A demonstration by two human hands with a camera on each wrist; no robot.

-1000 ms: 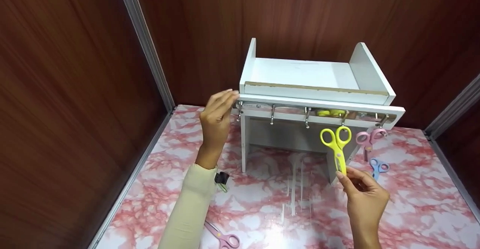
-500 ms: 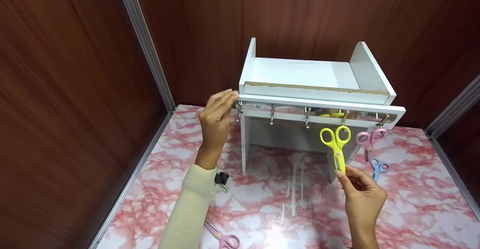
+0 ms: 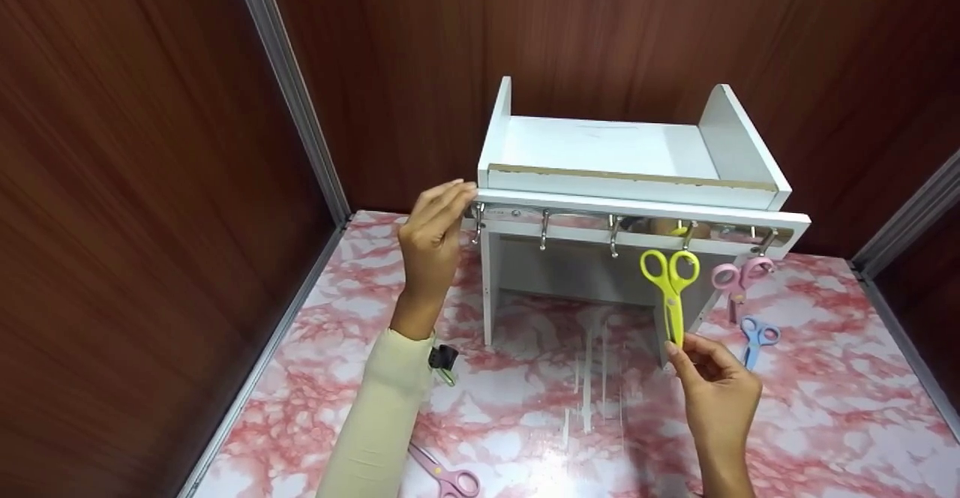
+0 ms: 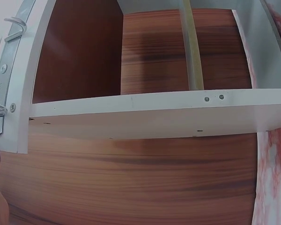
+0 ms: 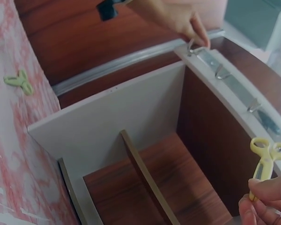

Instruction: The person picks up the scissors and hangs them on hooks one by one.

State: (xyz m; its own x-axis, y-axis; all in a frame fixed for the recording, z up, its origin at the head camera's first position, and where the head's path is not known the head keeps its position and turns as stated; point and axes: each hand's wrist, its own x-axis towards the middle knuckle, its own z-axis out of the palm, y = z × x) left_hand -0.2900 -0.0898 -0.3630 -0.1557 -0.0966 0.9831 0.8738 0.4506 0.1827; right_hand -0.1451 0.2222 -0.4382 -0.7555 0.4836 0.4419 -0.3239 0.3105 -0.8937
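My right hand (image 3: 716, 393) pinches yellow scissors (image 3: 673, 299) by the blade end, with the handle loops up. The loops stand just under and in front of the fourth hook (image 3: 688, 237) of a white hook rail (image 3: 577, 237). In the right wrist view, one loop of the yellow scissors (image 5: 266, 164) overlaps a hook. My left hand (image 3: 435, 228) rests its straight fingers on the rail's left end; its thumb is largely hidden in the head view. Pink scissors (image 3: 739, 288) hang from the rightmost hook.
The rail runs along a white shelf unit (image 3: 607, 149) on a marbled red-and-white table (image 3: 322, 393). Blue scissors (image 3: 760, 333) lie at right, pink scissors (image 3: 456, 481) near the front. Green scissors (image 5: 19, 82) lie left of the unit. Wood panels (image 3: 600, 25) enclose the table.
My right hand has shifted slightly left, and the yellow scissors have turned a little more upright near the fourth hook. The left hand stays on the rail's end.
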